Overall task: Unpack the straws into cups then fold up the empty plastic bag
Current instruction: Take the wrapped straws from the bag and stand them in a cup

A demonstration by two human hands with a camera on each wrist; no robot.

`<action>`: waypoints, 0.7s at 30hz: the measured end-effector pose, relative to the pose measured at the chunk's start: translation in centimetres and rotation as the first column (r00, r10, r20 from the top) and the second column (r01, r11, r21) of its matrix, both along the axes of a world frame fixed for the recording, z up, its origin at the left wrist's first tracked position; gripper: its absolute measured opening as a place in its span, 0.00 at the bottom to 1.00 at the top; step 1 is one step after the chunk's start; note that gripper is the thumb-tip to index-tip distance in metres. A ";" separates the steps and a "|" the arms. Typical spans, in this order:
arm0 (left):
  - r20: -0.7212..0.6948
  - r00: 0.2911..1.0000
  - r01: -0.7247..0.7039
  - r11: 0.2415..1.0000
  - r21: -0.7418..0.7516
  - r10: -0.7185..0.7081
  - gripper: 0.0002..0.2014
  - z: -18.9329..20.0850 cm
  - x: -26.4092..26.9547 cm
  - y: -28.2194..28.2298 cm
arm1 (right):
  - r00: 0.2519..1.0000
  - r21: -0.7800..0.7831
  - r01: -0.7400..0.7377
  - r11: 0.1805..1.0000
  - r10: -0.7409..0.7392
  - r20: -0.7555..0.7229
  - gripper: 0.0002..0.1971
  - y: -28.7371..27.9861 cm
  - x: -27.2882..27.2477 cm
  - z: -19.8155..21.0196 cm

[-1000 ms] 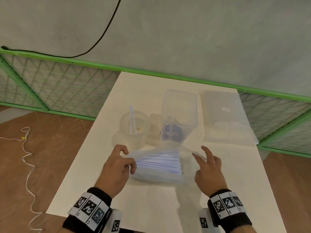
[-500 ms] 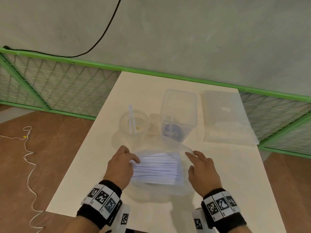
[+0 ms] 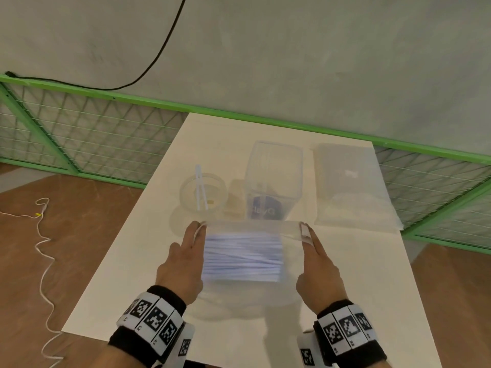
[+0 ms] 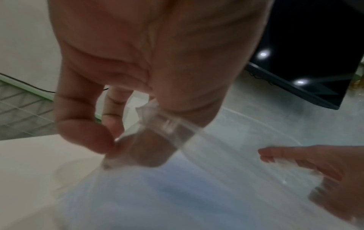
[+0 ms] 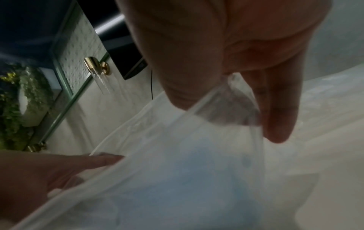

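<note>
A clear plastic bag [image 3: 247,227] holding a bundle of white straws [image 3: 241,258] hangs stretched between my hands above the near half of the table [image 3: 127,274]. My left hand [image 3: 198,228] pinches the bag's top left corner [image 4: 151,124] between thumb and fingers. My right hand [image 3: 305,231] pinches the top right corner [image 5: 232,105]. Behind the bag stand a round clear cup [image 3: 203,192] with two straws in it and a tall square clear cup [image 3: 273,181] with a blue label.
A flat pile of clear plastic bags [image 3: 350,187] lies at the table's far right. A green wire fence [image 3: 79,144] runs behind and beside the table. A white cable [image 3: 42,235] trails on the wooden floor to the left.
My hands went from resting at the bag's sides to pinching its top corners. The bag's top edge is now pulled taut and lifted, with the straws hanging lower inside.
</note>
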State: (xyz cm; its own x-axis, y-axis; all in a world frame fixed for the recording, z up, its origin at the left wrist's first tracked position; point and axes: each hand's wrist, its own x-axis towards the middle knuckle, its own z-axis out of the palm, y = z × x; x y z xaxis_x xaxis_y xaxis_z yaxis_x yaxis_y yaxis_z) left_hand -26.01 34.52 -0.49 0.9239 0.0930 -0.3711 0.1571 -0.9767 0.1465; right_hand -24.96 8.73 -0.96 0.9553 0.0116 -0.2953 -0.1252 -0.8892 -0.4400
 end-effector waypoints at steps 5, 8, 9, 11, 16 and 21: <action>-0.187 0.981 0.060 0.998 0.020 -0.055 0.48 -1.2 -1.3 -0.4 | 0.980 0.008 -0.092 0.996 0.092 -0.175 0.48 -0.6 -0.8 -0.9; -0.138 0.989 0.060 0.998 -0.012 -0.061 0.49 -0.4 -0.4 -0.3 | 0.997 0.086 -0.054 0.995 0.059 -0.058 0.48 -0.5 0.0 0.0; -0.082 0.995 0.050 0.999 -0.015 -0.051 0.51 0.0 -0.3 -0.4 | 0.999 0.117 -0.043 0.992 0.043 0.006 0.49 -0.6 0.2 0.4; -0.024 0.999 0.032 0.999 -0.019 -0.033 0.52 0.1 -0.7 -0.5 | 0.997 0.134 -0.057 0.989 0.049 0.059 0.50 -0.8 0.2 0.4; -0.139 0.990 0.007 0.999 -0.043 -0.013 0.51 -2.0 -1.8 0.3 | 0.967 0.076 -0.196 0.978 0.206 -0.154 0.45 -1.2 -0.2 -0.4; 0.023 1.000 -0.002 0.993 -0.118 0.005 0.54 -1.7 -1.2 0.6 | 0.994 0.152 -0.100 0.983 0.092 0.060 0.45 -0.8 0.2 0.3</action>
